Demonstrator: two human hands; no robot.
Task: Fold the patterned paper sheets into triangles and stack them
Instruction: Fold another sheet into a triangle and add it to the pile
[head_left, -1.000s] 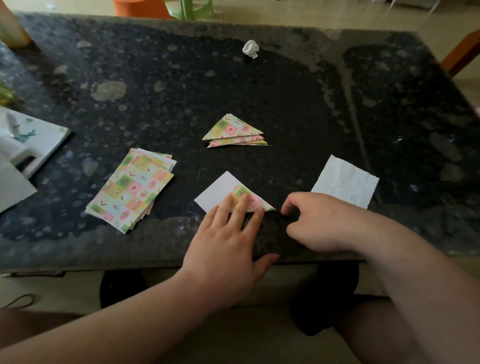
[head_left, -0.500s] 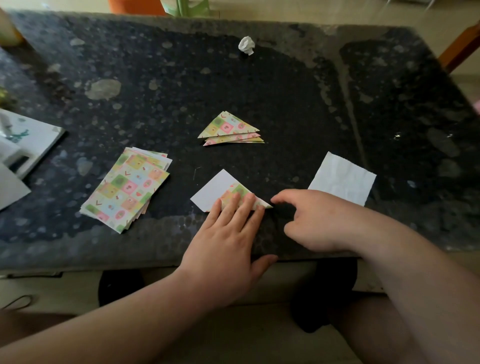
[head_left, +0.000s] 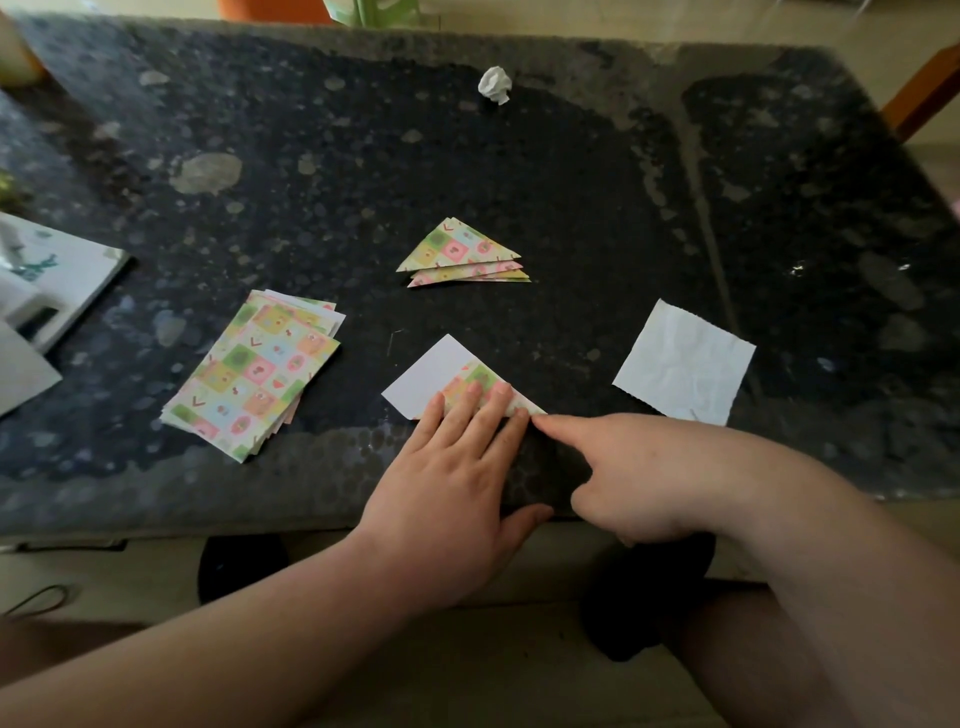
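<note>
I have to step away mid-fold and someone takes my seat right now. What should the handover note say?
Left hand: flat, fingers pressing the half-folded sheet near the front edge of the table.
Right hand: index fingertip at that sheet's right corner, other fingers curled, holding nothing.
Done: a small stack of folded triangles at the centre.
Left: finish this fold, add it to the triangles, then work through the pile of flat patterned sheets on the left.
A plain white square lies to the right.
</note>
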